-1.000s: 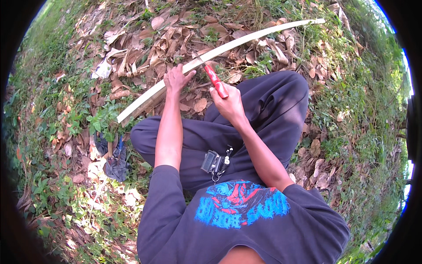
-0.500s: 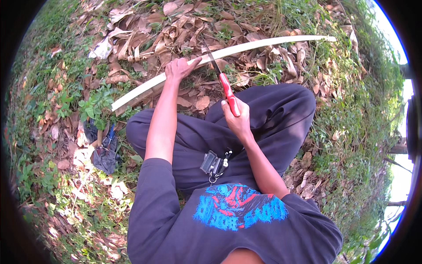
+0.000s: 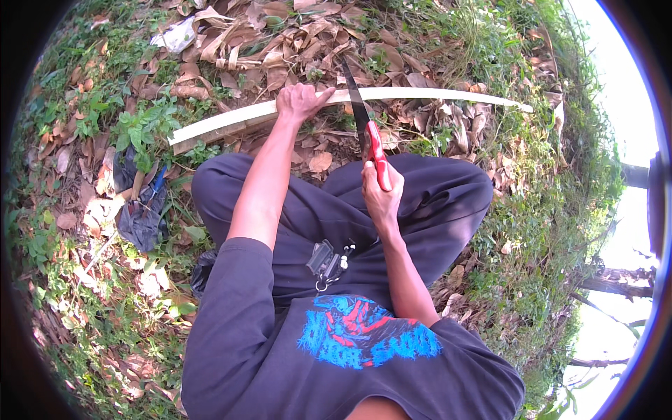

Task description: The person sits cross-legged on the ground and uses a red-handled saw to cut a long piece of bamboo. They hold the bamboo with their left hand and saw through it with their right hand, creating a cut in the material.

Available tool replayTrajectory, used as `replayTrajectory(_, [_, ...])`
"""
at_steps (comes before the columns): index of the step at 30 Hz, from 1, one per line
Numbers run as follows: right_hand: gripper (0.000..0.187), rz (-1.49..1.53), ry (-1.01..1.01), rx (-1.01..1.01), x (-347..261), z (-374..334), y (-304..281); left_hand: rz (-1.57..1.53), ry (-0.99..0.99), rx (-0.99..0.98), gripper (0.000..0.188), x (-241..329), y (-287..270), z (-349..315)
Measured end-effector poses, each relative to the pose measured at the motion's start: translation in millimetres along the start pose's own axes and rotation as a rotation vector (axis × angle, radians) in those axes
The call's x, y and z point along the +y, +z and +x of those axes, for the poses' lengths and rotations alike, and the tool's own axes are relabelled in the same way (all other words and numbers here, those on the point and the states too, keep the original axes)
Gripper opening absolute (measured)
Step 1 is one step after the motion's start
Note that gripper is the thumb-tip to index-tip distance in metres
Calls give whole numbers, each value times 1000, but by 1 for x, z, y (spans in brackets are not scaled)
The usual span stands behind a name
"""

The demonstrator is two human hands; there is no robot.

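A long pale strip [image 3: 434, 94], perhaps wood or bamboo, lies across the ground in front of my crossed legs, looking curved in this view. My left hand [image 3: 301, 103] is clasped over it left of the middle, thumb pointing right along it. In my right hand [image 3: 383, 192] is a hand saw [image 3: 377, 150] with a red handle. Its dark blade points away from me and crosses the strip just right of my left thumb. Whether the teeth bite into the strip cannot be made out. A brownish wooden piece [image 3: 225, 133] shows under the strip's left part.
Dry leaves [image 3: 273, 49] and grass [image 3: 546, 231] cover the ground. To my left lie a black plastic bag [image 3: 142, 222] and a blue thing [image 3: 159, 179] beside a wooden handle. A whitish scrap [image 3: 175, 35] lies far left. Buckles and beads [image 3: 329, 263] hang at my waist.
The whole view has turned a little, so the strip appears more level. The saw handle looks slightly closer to the strip. Both hands keep their holds.
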State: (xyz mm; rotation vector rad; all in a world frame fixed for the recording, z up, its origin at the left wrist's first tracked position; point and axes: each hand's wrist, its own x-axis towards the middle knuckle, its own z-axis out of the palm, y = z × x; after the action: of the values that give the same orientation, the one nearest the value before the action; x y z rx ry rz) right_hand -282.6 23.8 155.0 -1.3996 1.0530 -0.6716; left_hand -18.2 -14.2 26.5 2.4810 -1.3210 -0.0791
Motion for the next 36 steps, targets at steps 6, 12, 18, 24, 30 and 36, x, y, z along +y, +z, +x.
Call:
replayTrajectory(6, [23, -157, -117, 32, 5, 29, 14, 33, -8, -50, 75, 4, -3, 0])
replayTrajectory(12, [24, -15, -60, -4, 9, -9, 3, -33, -3, -73, 80, -3, -6, 8])
replayTrajectory(18, [21, -114, -60, -12, 7, -8, -4, 7, -51, -177, 77, 1, -8, 6])
replayTrajectory(24, [24, -180, -142, -30, 16, 35, 0, -6, -16, -148, 80, 6, -6, 7])
replayTrajectory(30, [23, -52, -3, -7, -1, -40, -17, -90, 23, 5, 81, -7, 6, 10])
replayTrajectory(36, [22, -7, -1, -39, -8, -4, -12, -50, 6, 39, 79, -7, 17, 3])
